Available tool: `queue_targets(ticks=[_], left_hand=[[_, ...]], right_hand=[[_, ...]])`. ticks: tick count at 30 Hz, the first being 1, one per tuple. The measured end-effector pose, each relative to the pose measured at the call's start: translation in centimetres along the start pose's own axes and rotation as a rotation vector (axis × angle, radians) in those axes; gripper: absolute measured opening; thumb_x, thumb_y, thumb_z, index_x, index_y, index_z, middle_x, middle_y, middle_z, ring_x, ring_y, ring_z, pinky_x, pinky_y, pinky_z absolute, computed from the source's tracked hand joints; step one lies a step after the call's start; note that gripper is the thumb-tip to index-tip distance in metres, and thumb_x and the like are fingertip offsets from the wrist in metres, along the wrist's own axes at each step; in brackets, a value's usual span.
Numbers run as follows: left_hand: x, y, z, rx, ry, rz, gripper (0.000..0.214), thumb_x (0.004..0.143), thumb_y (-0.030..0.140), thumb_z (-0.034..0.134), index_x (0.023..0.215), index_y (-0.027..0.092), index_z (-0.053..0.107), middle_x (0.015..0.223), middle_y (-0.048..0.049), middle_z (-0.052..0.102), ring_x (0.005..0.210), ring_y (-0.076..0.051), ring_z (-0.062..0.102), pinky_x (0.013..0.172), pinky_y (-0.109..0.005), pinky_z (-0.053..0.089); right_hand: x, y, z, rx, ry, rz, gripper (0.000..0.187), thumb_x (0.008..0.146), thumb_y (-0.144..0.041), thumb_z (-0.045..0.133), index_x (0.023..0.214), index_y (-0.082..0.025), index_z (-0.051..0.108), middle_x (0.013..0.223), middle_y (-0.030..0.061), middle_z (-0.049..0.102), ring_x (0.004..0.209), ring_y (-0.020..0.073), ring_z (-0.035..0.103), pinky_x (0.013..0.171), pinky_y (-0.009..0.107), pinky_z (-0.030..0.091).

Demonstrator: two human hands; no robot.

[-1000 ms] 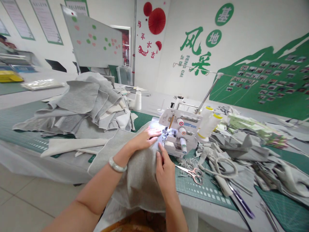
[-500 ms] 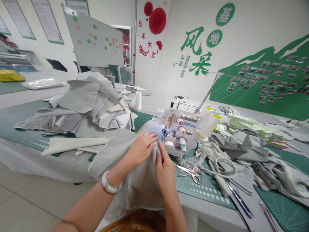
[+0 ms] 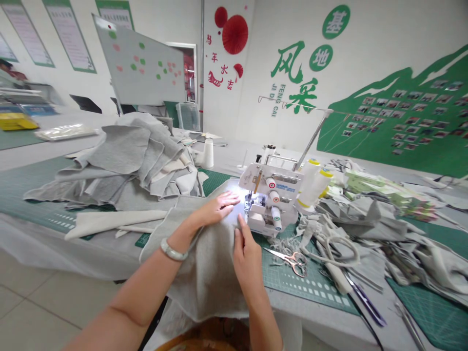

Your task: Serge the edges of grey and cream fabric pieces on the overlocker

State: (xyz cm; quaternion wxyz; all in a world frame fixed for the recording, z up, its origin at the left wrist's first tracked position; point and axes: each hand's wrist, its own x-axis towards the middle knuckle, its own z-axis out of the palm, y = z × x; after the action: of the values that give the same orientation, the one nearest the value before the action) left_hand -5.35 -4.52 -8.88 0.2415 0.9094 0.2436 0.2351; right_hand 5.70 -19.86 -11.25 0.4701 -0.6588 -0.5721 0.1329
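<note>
In the head view, the grey cloth [image 3: 208,273] lies under the left hand [image 3: 215,208] and beside the fingers of the right hand [image 3: 246,253], and its far part reaches the sewing machine [image 3: 270,195]. The left hand is spread flat on the cloth, palm down; the right hand points forward near the cloth's edge, and I cannot tell if it pinches. Both arms stretch forward. Scissors [image 3: 292,261] rest on a green mat [image 3: 281,280] on the table [image 3: 292,307]; a cloth heap [image 3: 120,148] is at left, before a white wall [image 3: 263,29].
</note>
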Motion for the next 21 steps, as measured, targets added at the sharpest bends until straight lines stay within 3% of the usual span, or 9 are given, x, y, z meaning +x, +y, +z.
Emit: queue_targets(ticks=[7,13,17,21], left_hand=[[0.7,0.1,-0.4,-0.006,0.010,-0.001,0.041,0.090,0.023,0.046,0.128,0.015,0.056,0.141,-0.0081,0.047,0.138,-0.022,0.033,0.116,-0.045,0.024],[-0.6,2.5,0.0,0.128,0.230,0.059,0.025,0.089,0.023,0.051,0.103,0.018,0.070,0.117,-0.0086,0.066,0.115,-0.023,0.055,0.104,-0.043,0.039],[-1.3,3.6,0.6,0.159,0.189,0.095,0.027,0.092,0.024,0.048,0.110,0.021,0.068,0.120,-0.0064,0.064,0.114,-0.020,0.056,0.102,-0.039,0.040],[-0.9,2.7,0.8,0.105,0.156,0.083,0.030,0.091,0.023,0.048,0.115,0.022,0.066,0.126,-0.0065,0.061,0.119,-0.020,0.054,0.108,-0.040,0.035]], right_hand=[[-0.1,0.1,0.0,-0.036,0.019,0.010,0.046,0.095,-0.027,0.035,0.136,-0.011,0.050,0.110,0.0162,0.069,0.107,0.0252,0.064,0.094,0.035,0.045],[0.2,0.4,-0.4,-0.032,0.023,0.019,0.045,0.096,-0.029,0.036,0.135,-0.014,0.051,0.107,0.0140,0.071,0.104,0.0242,0.066,0.093,0.034,0.047],[0.3,0.3,-0.5,-0.027,0.012,0.020,0.045,0.096,-0.029,0.035,0.136,-0.014,0.051,0.106,0.0138,0.071,0.104,0.0245,0.066,0.094,0.036,0.046],[0.2,0.0,-0.3,-0.024,0.001,0.024,0.045,0.096,-0.027,0.035,0.136,-0.014,0.050,0.104,0.0144,0.072,0.105,0.0250,0.065,0.093,0.036,0.047]])
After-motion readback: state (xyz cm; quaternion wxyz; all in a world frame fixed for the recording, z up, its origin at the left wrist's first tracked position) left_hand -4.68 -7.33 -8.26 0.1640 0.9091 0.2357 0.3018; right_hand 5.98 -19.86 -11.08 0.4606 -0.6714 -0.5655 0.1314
